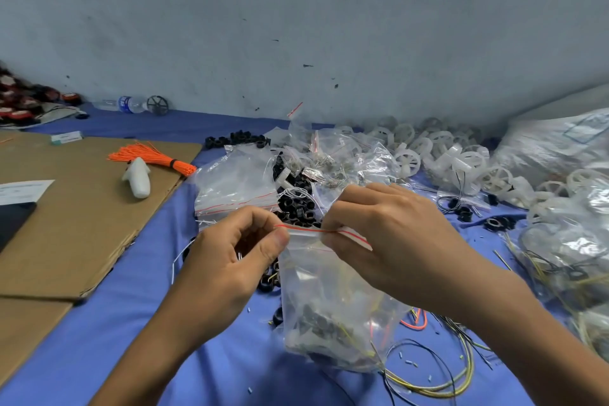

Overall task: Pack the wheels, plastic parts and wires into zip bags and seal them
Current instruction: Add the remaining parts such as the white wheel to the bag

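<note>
2 hands: the left hand (230, 257) and the right hand (389, 234) are close together above the blue surface (131, 323), both clamped on the top of 1 zip bag (329, 306).
Left hand: thumb and curled fingers pinch the left end of the red seal strip (309, 230).
Right hand: fingers curl over the strip's right end and grip it.
Zip bag: clear, hanging between the hands, with dark parts and thin yellow wires inside.
Black parts (296, 204): a heap just behind the hands, beside a stack of clear bags (237, 175).
White wheels (408, 158): piled at the right, near the wall.
Loose wires (461, 382): yellow and black, on the surface right of the bag.
Cardboard (66, 208): at the left, bearing an orange bundle (151, 156) and a white bottle (140, 178).
</note>
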Action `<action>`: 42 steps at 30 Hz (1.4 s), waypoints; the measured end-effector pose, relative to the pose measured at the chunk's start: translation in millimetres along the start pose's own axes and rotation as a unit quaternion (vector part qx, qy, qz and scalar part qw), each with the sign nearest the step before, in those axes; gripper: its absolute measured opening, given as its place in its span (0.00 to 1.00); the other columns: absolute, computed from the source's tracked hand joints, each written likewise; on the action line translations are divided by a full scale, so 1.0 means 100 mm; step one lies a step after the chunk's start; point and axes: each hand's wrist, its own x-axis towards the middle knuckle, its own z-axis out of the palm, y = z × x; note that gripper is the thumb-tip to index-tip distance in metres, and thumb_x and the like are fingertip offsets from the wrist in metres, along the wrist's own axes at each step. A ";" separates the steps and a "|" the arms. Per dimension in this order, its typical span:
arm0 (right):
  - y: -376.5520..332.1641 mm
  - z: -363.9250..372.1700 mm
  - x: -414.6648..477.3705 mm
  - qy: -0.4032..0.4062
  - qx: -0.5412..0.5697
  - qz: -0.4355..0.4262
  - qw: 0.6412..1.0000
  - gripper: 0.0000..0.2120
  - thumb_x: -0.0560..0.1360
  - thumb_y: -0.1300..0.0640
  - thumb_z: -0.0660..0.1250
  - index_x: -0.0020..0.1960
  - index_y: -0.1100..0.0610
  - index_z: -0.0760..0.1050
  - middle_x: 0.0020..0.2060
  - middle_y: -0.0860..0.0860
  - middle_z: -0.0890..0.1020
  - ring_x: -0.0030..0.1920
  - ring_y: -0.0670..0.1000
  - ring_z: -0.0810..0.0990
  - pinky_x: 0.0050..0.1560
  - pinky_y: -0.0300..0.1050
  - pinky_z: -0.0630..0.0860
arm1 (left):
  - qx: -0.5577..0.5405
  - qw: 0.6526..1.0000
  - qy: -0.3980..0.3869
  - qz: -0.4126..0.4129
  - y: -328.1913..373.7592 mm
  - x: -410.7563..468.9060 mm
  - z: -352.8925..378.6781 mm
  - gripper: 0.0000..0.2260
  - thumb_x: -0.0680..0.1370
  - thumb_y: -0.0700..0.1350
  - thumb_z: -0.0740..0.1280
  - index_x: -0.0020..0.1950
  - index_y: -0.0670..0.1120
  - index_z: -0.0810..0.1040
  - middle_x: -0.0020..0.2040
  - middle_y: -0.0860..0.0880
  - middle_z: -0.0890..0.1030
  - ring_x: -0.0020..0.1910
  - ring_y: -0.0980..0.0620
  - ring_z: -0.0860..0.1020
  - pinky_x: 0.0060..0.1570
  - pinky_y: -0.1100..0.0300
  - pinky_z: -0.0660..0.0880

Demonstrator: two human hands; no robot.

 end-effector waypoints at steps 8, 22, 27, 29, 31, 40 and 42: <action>0.14 0.02 -0.11 -0.004 -0.033 0.033 0.999 0.11 0.80 0.46 0.60 0.48 0.50 0.78 0.42 0.46 0.80 0.44 0.53 0.77 0.43 0.47 0.73 | 0.032 0.999 0.021 0.002 -0.09 0.02 -0.14 0.12 0.72 0.61 0.68 0.49 0.56 0.79 0.39 0.55 0.78 0.35 0.54 0.75 0.36 0.63 0.73; 0.32 0.01 -0.30 0.001 0.098 0.065 0.993 0.11 0.73 0.37 0.63 0.48 0.42 0.75 0.42 0.36 0.76 0.43 0.38 0.72 0.43 0.38 0.70 | 0.078 0.995 0.003 0.065 -0.03 0.11 -0.02 0.04 0.74 0.55 0.71 0.46 0.58 0.82 0.43 0.56 0.82 0.41 0.58 0.80 0.41 0.68 0.73; 0.40 0.03 -0.44 0.035 0.194 0.082 0.977 0.03 0.75 0.47 0.69 0.45 0.46 0.78 0.41 0.39 0.80 0.43 0.43 0.80 0.43 0.37 0.73 | 0.120 0.991 0.016 0.064 0.02 0.09 -0.07 0.03 0.73 0.54 0.72 0.45 0.58 0.82 0.42 0.59 0.82 0.42 0.60 0.77 0.41 0.73 0.68; 0.40 0.04 -0.45 0.039 0.207 0.083 0.974 0.03 0.75 0.48 0.69 0.45 0.46 0.78 0.40 0.39 0.80 0.42 0.43 0.80 0.42 0.34 0.72 | 0.190 0.977 0.001 0.098 0.08 0.11 -0.08 0.05 0.74 0.57 0.70 0.47 0.58 0.82 0.45 0.60 0.81 0.48 0.57 0.77 0.47 0.71 0.67; 0.40 0.05 -0.46 0.042 0.215 0.085 0.972 0.02 0.75 0.49 0.70 0.44 0.46 0.78 0.39 0.40 0.80 0.41 0.44 0.80 0.41 0.32 0.71 | 0.229 0.963 -0.020 0.138 0.15 0.14 -0.04 0.05 0.75 0.56 0.70 0.47 0.57 0.82 0.46 0.61 0.80 0.50 0.56 0.77 0.51 0.67 0.69; 0.44 0.09 -0.54 0.069 0.252 0.112 0.959 0.06 0.73 0.44 0.69 0.45 0.46 0.78 0.38 0.41 0.81 0.40 0.48 0.78 0.40 0.36 0.72 | 0.286 0.941 -0.033 0.176 0.28 0.17 0.04 0.06 0.76 0.55 0.68 0.46 0.56 0.82 0.43 0.62 0.80 0.48 0.55 0.76 0.49 0.49 0.73; 0.44 0.10 -0.54 0.070 0.259 0.110 0.957 0.06 0.73 0.44 0.69 0.46 0.45 0.78 0.38 0.41 0.81 0.39 0.48 0.79 0.40 0.37 0.73 | 0.315 0.927 -0.048 0.199 0.33 0.19 0.08 0.08 0.77 0.56 0.65 0.47 0.56 0.81 0.43 0.61 0.80 0.46 0.55 0.76 0.47 0.48 0.73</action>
